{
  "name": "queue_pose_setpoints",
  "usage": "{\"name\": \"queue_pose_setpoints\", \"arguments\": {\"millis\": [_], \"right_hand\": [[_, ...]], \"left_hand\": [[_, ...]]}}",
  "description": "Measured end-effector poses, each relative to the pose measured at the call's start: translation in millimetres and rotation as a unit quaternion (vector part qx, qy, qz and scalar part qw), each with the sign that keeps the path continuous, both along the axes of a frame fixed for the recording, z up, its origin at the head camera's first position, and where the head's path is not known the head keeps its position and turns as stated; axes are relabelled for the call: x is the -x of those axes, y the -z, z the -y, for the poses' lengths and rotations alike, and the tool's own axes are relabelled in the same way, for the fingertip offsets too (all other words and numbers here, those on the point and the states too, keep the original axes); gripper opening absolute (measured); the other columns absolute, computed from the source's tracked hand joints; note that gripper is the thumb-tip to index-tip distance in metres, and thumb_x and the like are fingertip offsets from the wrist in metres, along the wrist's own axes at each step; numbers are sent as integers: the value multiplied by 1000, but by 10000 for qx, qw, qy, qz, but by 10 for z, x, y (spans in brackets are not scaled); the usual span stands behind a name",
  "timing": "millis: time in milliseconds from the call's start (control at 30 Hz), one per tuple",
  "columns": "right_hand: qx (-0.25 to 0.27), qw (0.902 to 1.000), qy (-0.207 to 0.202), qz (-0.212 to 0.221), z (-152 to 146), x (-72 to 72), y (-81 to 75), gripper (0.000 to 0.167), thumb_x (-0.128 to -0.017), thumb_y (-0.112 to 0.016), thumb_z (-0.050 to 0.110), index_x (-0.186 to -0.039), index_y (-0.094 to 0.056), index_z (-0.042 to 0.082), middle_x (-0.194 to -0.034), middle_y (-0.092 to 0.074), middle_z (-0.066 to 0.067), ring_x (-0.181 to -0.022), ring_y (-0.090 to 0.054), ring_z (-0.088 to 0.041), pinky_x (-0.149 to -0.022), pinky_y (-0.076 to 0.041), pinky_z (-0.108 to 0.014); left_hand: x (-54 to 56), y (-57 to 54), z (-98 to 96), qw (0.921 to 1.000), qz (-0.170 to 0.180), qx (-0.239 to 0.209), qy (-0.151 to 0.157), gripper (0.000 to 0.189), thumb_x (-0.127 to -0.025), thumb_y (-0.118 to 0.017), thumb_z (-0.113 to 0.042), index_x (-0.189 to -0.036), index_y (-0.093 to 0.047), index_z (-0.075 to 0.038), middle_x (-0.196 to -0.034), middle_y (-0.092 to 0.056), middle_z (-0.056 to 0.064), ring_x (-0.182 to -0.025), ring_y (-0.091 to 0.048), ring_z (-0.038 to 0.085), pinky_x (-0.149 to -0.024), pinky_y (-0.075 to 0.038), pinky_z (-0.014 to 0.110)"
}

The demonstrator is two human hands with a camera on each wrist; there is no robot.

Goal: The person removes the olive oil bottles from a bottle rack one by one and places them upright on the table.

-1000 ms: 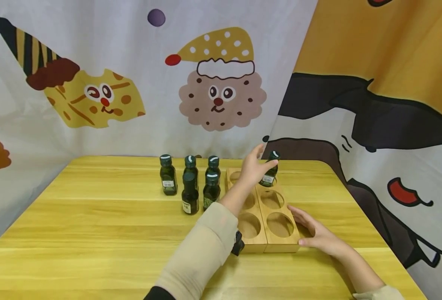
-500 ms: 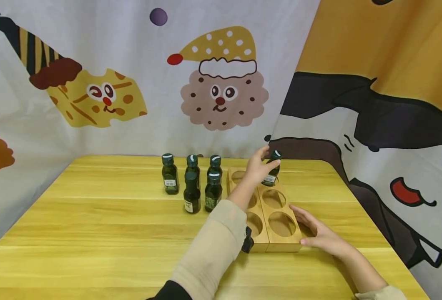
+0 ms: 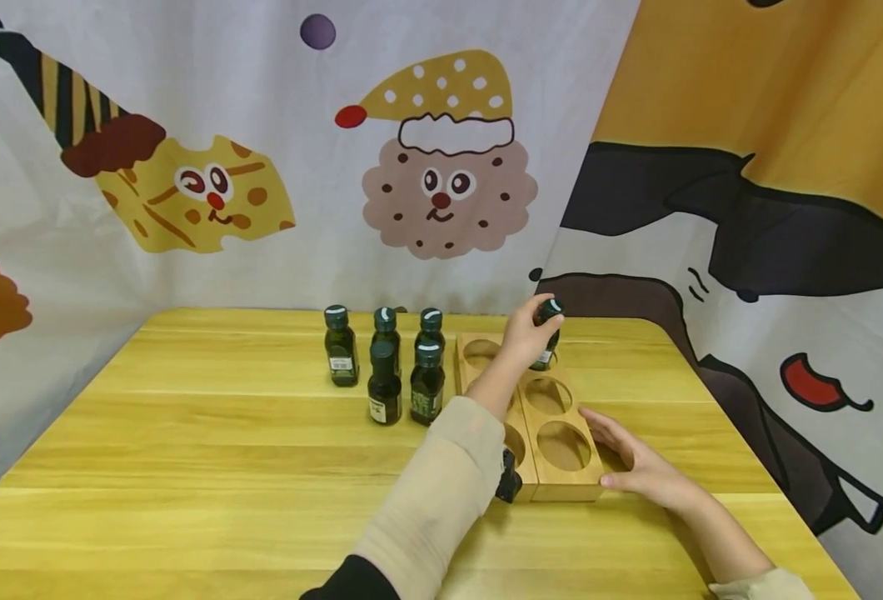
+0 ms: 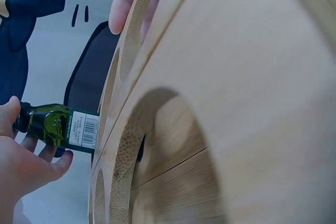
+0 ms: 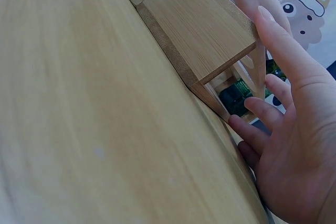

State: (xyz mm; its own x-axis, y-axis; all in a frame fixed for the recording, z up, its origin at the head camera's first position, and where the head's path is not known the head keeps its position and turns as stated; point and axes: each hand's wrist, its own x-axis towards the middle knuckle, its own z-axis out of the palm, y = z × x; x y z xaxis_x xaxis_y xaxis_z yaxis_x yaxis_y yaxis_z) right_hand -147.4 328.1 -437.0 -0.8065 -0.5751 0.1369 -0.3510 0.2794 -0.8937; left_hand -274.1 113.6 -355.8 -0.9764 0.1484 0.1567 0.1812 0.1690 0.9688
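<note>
My left hand grips a small dark green glass bottle around its neck and cap, at the far right hole of a wooden rack. The bottle leans a little, its barcode label facing back along the rack; its base is at the hole. Beside the rack's near right corner is my right hand, with its thumb at the front edge and loosely bent fingers along the side. In the right wrist view, that hand's fingertips lie at the rack's open side, through which dark green glass shows.
Several similar bottles stand upright in two rows left of the rack. One of them, a darker bottle, has a taller cap. The wooden table runs back to a printed cloth hanging behind it.
My left hand's fingers, spread apart beside the bottle's top earlier, have closed around its neck and cap. The left forearm has shifted slightly right. My right hand stays at the rack.
</note>
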Motion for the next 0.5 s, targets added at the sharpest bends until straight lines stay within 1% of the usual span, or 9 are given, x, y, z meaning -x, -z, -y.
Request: {"name": "queue_pose_setpoints", "arguments": {"millis": [100, 233, 333, 500], "right_hand": [[19, 10000, 3, 8, -2, 3, 11, 79, -89, -69, 16, -153, -23, 13, -154, -20, -20, -130, -35, -5, -102, -26, -15], [11, 10000, -9, 29, -4, 3, 20, 79, -89, -69, 16, -153, -22, 13, -154, -20, -20, -131, -34, -5, -102, -26, -15], [2, 10000, -1, 33, -8, 2, 20, 79, -89, -69, 16, -153, -22, 13, -154, -20, -20, -131, -35, -4, -102, -26, -15], [9, 10000, 30, 52, -11, -1, 13, 79, -89, -69, 16, -153, -23, 13, -154, -20, -21, -130, -35, -4, -102, -26, -15]], "left_hand": [[0, 8, -3, 9999, -47, -120, -4, 40, -96, -61, -19, -135, -54, -17, -116, -60, 6, -102, -59, 19, -79, -52, 29], [-14, 0, 1, 9999, -83, -104, -15, 39, -95, -63, -18, -133, -57, -15, -114, -61, 5, -101, -59, 18, -78, -52, 27], [-23, -18, 6, 9999, -139, -52, 8, 38, -94, -64, -18, -131, -58, -16, -115, -61, 5, -101, -60, 17, -77, -52, 26], [-28, -75, 28, 9993, -328, -148, 58, 38, -93, -64, -18, -131, -58, -15, -114, -61, 5, -99, -59, 16, -76, -51, 25]]}}
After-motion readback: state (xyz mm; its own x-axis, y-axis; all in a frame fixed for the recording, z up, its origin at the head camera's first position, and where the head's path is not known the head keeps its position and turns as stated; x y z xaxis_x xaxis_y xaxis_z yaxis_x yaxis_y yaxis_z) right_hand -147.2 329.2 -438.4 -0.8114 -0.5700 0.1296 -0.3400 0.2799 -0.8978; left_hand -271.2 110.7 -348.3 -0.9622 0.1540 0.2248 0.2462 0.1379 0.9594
